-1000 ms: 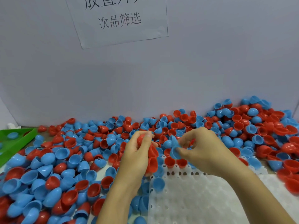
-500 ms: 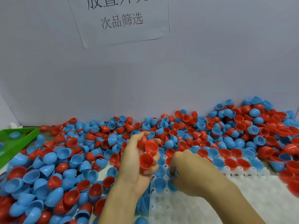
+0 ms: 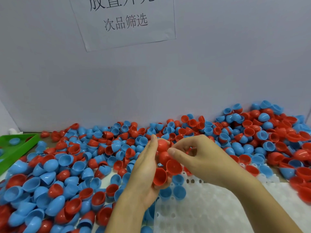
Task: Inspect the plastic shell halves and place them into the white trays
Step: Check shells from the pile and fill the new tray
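The table (image 3: pixel 50 132) shows bare only at ten o'clock; red and blue shell halves (image 3: pixel 70 174) lie heaped across it; a green tray (image 3: pixel 25 145) at nine o'clock; a white tray (image 3: pixel 210 212) at five o'clock.

A: R hand (image 3: pixel 200 158) moved?
B: Yep, lifted off the white tray (image 3: pixel 227 209), went approx 11 o'clock, now pinching at the red shells (image 3: pixel 165 163) the L hand (image 3: pixel 144 175) holds.
A: Blue shell it had?
B: Gone from its fingers.
A: L hand?
B: Holds more red shells vs 1 s ago, stacked in a column.
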